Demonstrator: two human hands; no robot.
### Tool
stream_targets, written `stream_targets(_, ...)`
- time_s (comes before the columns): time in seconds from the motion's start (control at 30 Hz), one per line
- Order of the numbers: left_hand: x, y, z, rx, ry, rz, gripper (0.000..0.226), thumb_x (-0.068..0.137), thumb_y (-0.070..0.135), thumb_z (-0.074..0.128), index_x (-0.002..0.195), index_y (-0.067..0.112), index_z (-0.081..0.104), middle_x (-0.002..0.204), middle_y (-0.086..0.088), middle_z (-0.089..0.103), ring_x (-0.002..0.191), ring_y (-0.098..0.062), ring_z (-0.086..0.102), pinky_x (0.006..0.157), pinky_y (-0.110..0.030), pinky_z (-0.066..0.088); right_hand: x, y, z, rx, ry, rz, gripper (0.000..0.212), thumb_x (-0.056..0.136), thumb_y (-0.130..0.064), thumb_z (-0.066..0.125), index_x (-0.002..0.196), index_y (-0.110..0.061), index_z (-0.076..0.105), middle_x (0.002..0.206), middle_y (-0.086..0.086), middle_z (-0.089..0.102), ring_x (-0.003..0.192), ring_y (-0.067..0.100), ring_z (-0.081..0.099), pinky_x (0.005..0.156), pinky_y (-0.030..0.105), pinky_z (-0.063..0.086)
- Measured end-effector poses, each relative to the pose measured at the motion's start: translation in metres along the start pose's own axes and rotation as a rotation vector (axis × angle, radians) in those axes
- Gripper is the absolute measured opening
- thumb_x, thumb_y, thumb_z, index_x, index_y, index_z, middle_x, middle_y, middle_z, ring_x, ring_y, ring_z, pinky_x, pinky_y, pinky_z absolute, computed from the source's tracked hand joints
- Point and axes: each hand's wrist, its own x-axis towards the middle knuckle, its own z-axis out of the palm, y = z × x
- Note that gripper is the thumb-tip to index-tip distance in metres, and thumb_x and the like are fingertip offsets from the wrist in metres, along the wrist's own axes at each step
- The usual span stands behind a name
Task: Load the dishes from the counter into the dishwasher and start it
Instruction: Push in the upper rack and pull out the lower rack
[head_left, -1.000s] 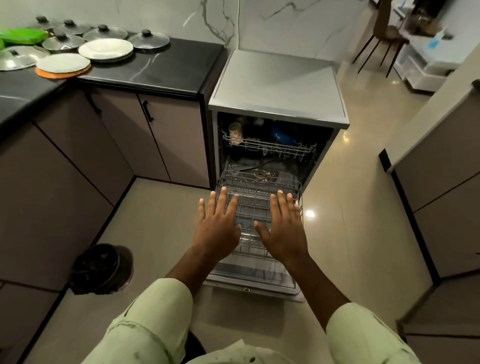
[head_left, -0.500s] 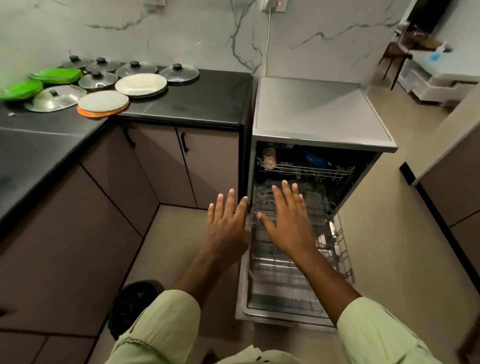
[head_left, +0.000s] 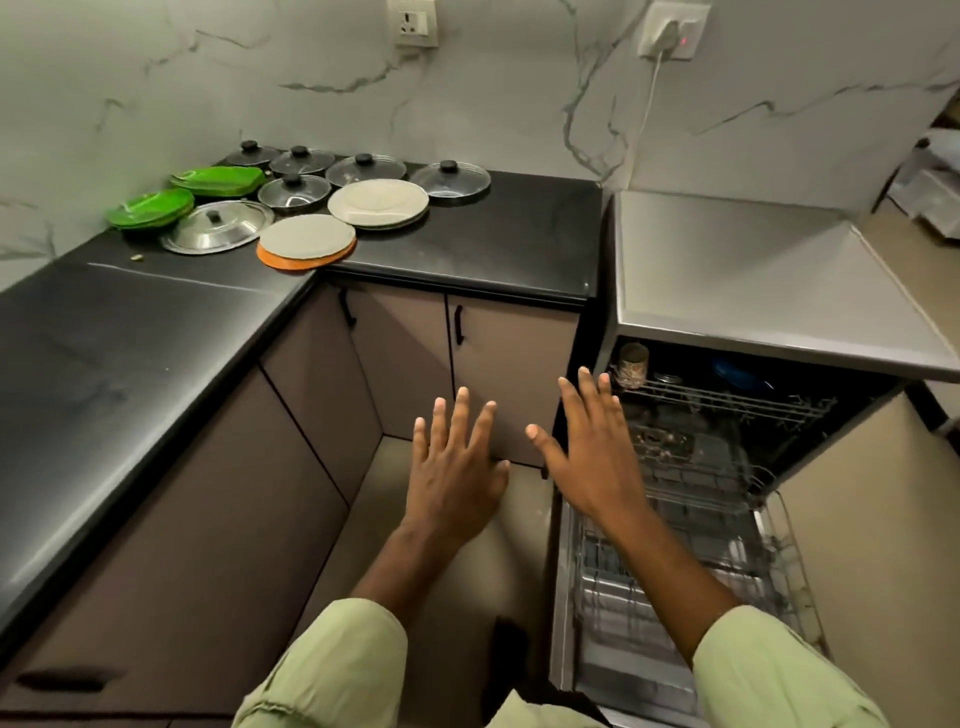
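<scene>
Pale-green sleeves (head_left: 337, 660) reach forward. The left hand (head_left: 454, 478) and right hand (head_left: 592, 457) hover palm-down with fingers spread and relaxed, holding nothing. The left is in front of the cabinets (head_left: 498, 374), the right over the left edge of the open dishwasher (head_left: 753, 291). The dishwasher's lower rack (head_left: 691, 561) sits pulled out, and a cup (head_left: 632, 365) stands in the upper rack (head_left: 727, 402). Farther back, the black counter (head_left: 493, 234) carries 2 white plates (head_left: 378, 202), green plates (head_left: 150, 208), a steel lid (head_left: 218, 227) and 5 glass lids (head_left: 449, 176).

2 empty hands, left (head_left: 454, 480) and right (head_left: 592, 462), beside open dishwasher (head_left: 727, 467).
</scene>
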Motion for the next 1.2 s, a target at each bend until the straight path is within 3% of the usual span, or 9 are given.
stream_targets(0.3, 0.084, -0.074, -0.015, 0.026, -0.019, -0.151, 0.074, 0.101, 0.049, 0.04, 0.158, 0.029, -0.005, 0.164, -0.006, -0.02, 0.149, -0.029, -0.021, 0.123, -0.05, -0.006, 0.118, -0.046, 0.043, 0.024, -0.069, -0.105, 0.078, 0.096, -0.062, 0.035, 0.157, -0.022, 0.007, 0.164, 0.003, -0.005, 0.149, 0.019, -0.015, 0.122, 0.036, -0.004)
stream_targets(0.5, 0.145, -0.114, -0.028, 0.033, -0.011, -0.26, 0.073, 0.102, 0.049, 0.04, 0.158, 0.03, -0.004, 0.164, -0.005, -0.019, 0.149, -0.028, -0.021, 0.121, -0.046, -0.01, 0.202, -0.072, 0.071, 0.091, -0.078, -0.247, 0.076, 0.095, -0.056, 0.045, 0.155, -0.019, 0.017, 0.164, 0.007, 0.005, 0.145, 0.015, -0.014, 0.118, 0.034, -0.004)
stream_targets(0.73, 0.189, -0.158, -0.026, 0.024, -0.066, -0.355, 0.074, 0.102, 0.046, 0.041, 0.158, 0.032, -0.005, 0.164, -0.004, -0.02, 0.149, -0.028, -0.022, 0.12, -0.047, -0.011, 0.27, -0.103, 0.105, 0.129, -0.142, -0.306, 0.075, 0.095, -0.057, 0.043, 0.155, -0.019, 0.019, 0.164, 0.007, 0.005, 0.15, 0.02, -0.01, 0.12, 0.034, -0.003)
stream_targets(0.9, 0.235, -0.195, -0.027, -0.01, -0.063, -0.349, 0.074, 0.102, 0.045, 0.042, 0.158, 0.032, -0.005, 0.164, -0.004, -0.02, 0.149, -0.027, -0.022, 0.121, -0.048, -0.01, 0.315, -0.121, 0.123, 0.087, -0.17, -0.293, 0.076, 0.096, -0.057, 0.043, 0.156, -0.024, 0.012, 0.164, 0.001, -0.003, 0.148, 0.015, -0.017, 0.122, 0.035, -0.003)
stream_targets(1.2, 0.325, -0.258, -0.05, -0.038, -0.058, -0.215, 0.073, 0.102, 0.044, 0.039, 0.158, 0.029, -0.005, 0.164, -0.005, -0.02, 0.149, -0.029, -0.022, 0.121, -0.049, -0.01, 0.402, -0.153, 0.136, -0.014, -0.118, -0.213, 0.077, 0.096, -0.057, 0.044, 0.156, -0.021, 0.014, 0.164, 0.004, 0.002, 0.15, 0.019, -0.011, 0.122, 0.036, -0.001)
